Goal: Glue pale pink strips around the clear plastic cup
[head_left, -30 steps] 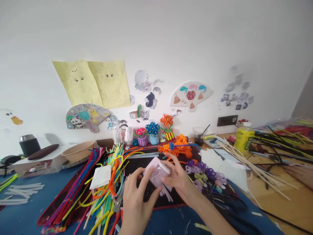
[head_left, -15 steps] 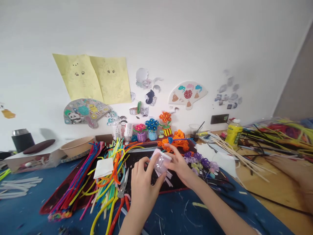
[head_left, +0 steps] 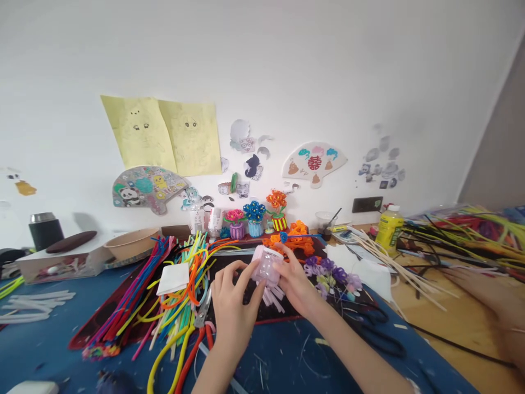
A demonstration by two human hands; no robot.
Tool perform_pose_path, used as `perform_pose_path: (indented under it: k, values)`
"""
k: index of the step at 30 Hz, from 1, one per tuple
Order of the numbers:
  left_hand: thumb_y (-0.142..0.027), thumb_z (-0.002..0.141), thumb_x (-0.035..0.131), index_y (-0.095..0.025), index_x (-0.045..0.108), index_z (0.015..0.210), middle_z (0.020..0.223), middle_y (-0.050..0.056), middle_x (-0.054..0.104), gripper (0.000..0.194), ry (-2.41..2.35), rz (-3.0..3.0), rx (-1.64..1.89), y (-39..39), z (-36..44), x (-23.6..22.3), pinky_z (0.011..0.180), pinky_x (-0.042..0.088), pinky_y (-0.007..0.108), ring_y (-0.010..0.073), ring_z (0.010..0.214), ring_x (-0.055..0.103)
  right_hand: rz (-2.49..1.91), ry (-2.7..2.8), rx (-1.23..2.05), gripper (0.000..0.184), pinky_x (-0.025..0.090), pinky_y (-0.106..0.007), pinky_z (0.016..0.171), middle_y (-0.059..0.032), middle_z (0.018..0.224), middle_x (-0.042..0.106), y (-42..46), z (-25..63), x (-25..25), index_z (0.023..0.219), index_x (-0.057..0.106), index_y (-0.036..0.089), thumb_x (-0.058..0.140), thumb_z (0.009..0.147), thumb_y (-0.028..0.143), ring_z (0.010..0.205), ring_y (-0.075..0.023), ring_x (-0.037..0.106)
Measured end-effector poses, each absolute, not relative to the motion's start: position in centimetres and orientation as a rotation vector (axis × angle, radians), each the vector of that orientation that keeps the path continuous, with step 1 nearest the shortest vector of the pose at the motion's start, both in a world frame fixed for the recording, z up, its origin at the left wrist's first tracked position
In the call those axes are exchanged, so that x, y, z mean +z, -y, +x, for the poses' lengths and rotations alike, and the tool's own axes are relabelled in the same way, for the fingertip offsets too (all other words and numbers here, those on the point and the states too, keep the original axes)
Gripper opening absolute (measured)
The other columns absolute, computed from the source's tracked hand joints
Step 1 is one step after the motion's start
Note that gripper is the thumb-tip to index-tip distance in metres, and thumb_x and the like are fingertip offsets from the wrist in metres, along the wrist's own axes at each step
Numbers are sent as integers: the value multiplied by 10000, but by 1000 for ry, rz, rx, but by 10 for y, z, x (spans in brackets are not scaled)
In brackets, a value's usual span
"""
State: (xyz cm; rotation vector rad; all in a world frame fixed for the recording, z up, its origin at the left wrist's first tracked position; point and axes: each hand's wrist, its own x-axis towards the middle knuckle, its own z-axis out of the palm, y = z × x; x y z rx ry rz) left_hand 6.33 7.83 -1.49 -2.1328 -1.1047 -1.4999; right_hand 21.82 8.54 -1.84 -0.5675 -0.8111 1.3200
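Note:
Both my hands hold a small clear plastic cup (head_left: 266,265) wrapped with light pink pipe cleaners, just above a black mat (head_left: 241,273). My left hand (head_left: 232,306) grips it from the near left with fingers curled. From the right, my right hand (head_left: 293,279) pinches its rim and side. Loose pink pipe cleaner pieces (head_left: 274,295) lie under the cup. Purple pipe cleaner flowers (head_left: 332,273) lie right of my right hand.
A heap of coloured pipe cleaners (head_left: 176,290) and a white paper square (head_left: 173,278) lie left. Red-handled scissors (head_left: 203,323) sit near my left hand. Small flower pots (head_left: 255,221), orange flowers (head_left: 297,238), a yellow bottle (head_left: 389,227), wooden sticks (head_left: 402,268) and black scissors (head_left: 375,331) surround. Another person's hand (head_left: 492,298) rests at right.
The cup has been turned between my hands and carried a little up and away from me. The view has shifted, and another person's hand has come into sight at the right.

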Motion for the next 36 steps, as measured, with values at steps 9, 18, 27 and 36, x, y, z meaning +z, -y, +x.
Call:
perform_pose_path:
  k: [9,18,27,36]
  values:
    - [-172,858,646,-252,711,1041,942,48,674,210,1022,-2038,-1490,-75,65,-15,753,398,351,210,866,563,-558,712,1318,695,525,-294,712,-13,965,693,-93,221,-24,1215,475,263,848,629,274,795,-168,661]
    - [-159,910,559,-183,670,1101,950,55,650,222,1029,-2179,-1553,-79,63,-11,763,451,312,178,856,568,-578,720,1324,687,519,-282,702,-2,893,704,-98,225,-26,1177,533,253,862,574,236,752,-169,665]
    - [-186,932,515,-265,557,1319,1206,96,601,398,1071,-2243,-1348,-88,64,-24,875,459,415,257,1078,522,-593,764,1304,655,503,-261,681,14,833,685,-95,220,-27,1170,520,250,835,596,232,737,-165,664]
    - [-149,895,585,-211,697,981,982,51,701,154,972,-2214,-1540,-75,65,-14,810,451,376,215,913,536,-595,758,1275,580,499,-260,678,15,853,679,-98,229,-28,1146,535,251,810,636,252,737,-154,642]
